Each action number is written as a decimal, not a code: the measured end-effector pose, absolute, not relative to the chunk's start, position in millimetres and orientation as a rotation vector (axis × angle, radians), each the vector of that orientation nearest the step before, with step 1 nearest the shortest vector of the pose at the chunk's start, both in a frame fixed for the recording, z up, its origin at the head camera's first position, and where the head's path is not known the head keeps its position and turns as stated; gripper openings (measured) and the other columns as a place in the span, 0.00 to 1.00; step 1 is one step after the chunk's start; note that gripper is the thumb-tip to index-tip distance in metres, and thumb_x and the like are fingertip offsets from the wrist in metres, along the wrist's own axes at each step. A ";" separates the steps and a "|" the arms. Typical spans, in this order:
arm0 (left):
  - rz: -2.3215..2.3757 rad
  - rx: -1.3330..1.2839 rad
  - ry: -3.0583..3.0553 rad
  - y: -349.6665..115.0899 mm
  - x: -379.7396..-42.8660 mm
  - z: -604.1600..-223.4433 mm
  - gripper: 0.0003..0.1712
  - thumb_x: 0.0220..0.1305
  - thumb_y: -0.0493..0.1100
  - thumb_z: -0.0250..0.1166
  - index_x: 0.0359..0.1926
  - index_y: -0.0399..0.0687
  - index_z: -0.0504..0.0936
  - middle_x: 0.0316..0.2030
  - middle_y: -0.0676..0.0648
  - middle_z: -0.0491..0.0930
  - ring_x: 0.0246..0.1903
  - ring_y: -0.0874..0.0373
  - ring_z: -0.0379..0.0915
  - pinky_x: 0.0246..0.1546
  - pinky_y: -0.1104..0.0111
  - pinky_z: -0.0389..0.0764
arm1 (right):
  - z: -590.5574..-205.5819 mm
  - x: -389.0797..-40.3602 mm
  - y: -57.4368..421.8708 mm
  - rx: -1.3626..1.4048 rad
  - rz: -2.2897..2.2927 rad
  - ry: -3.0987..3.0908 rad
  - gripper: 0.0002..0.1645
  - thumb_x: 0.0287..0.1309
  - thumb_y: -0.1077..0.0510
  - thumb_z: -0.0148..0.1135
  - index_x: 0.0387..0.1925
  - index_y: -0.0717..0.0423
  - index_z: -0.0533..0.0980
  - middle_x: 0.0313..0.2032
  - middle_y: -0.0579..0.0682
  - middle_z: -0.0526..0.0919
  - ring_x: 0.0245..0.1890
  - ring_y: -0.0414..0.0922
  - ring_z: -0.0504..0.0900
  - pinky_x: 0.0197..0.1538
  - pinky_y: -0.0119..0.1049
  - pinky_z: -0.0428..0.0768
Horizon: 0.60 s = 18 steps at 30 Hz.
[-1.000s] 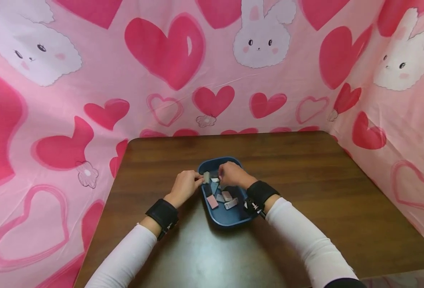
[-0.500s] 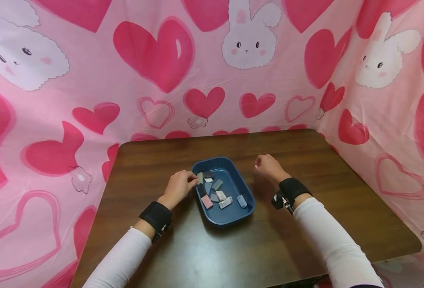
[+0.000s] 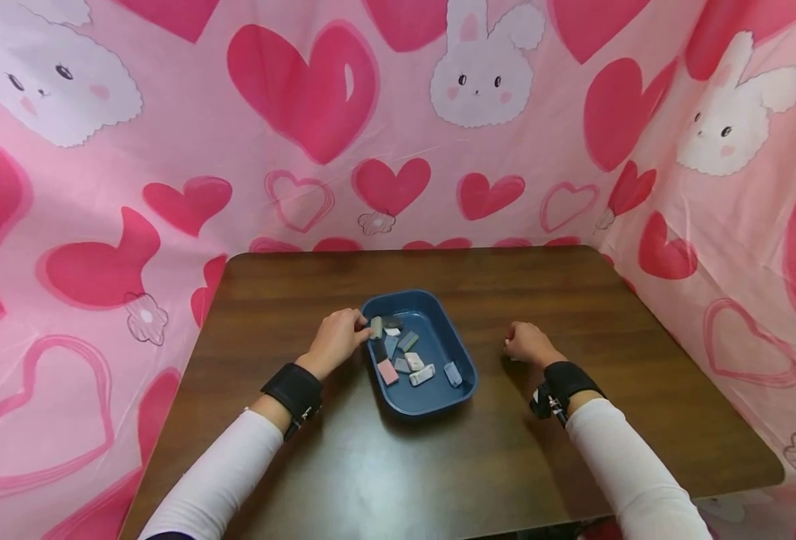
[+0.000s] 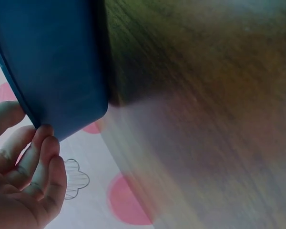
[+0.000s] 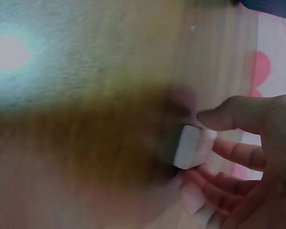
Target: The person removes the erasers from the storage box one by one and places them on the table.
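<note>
A blue plastic tray point(image 3: 431, 399) stands on the brown table with several small block erasers inside, among them a pink eraser point(image 3: 388, 372), a white eraser point(image 3: 422, 375) and a light blue eraser point(image 3: 452, 373). My left hand point(image 3: 333, 341) pinches the tray's left rim between thumb and fingers, seen close in the left wrist view on the tray wall point(image 4: 52, 62). Well to the right of the tray, my right hand point(image 3: 531, 345) is low at the tabletop. In the right wrist view its curled fingers hold a small whitish eraser point(image 5: 193, 148) at the wood.
The wooden table point(image 3: 343, 472) reaches past the tray on all sides. A pink cloth point(image 3: 398, 135) with hearts and rabbits hangs behind it and along both sides. Dark straps circle both wrists.
My right hand has left the inside of the tray, moved right over the table and come down there. My left hand stays at the tray's left rim.
</note>
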<state>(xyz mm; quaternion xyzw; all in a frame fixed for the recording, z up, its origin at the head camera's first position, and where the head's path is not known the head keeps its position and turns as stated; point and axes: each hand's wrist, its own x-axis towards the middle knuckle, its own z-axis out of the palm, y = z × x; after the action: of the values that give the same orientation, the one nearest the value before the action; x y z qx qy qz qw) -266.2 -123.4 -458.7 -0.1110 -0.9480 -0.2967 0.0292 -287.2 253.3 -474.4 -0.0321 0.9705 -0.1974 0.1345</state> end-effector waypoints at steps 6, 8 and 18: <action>-0.888 -0.307 -2.936 -129.7 -266.0 -455.7 0.14 0.62 0.42 0.68 0.45 0.38 0.84 0.37 0.42 0.83 0.35 0.50 0.73 0.42 0.59 0.80 | -447.9 -304.7 224.0 -0.144 -0.534 2.853 0.19 0.60 0.57 0.59 0.46 0.69 0.74 0.42 0.64 0.81 0.41 0.56 0.79 0.46 0.48 0.77; -0.879 -0.287 -2.941 -131.0 -265.2 -453.3 0.14 0.62 0.42 0.68 0.45 0.38 0.83 0.37 0.42 0.83 0.35 0.50 0.73 0.42 0.59 0.80 | -434.4 -311.7 206.5 -0.205 -0.532 2.901 0.21 0.60 0.56 0.59 0.48 0.69 0.74 0.44 0.65 0.81 0.44 0.58 0.79 0.50 0.51 0.77; -0.896 -0.283 -2.954 -113.1 -255.7 -455.3 0.13 0.63 0.41 0.67 0.46 0.39 0.83 0.36 0.43 0.82 0.33 0.52 0.72 0.39 0.62 0.81 | -410.8 -320.9 121.7 -0.468 -0.603 2.872 0.18 0.61 0.55 0.62 0.49 0.62 0.77 0.46 0.59 0.83 0.45 0.53 0.80 0.52 0.48 0.79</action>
<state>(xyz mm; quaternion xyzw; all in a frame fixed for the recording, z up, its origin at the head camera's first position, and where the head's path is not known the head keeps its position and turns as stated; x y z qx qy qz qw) -255.7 -113.1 -455.3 -0.0912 -0.9528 -0.2890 0.0211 -320.9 121.7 -410.8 -0.1569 0.9630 -0.2021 0.0847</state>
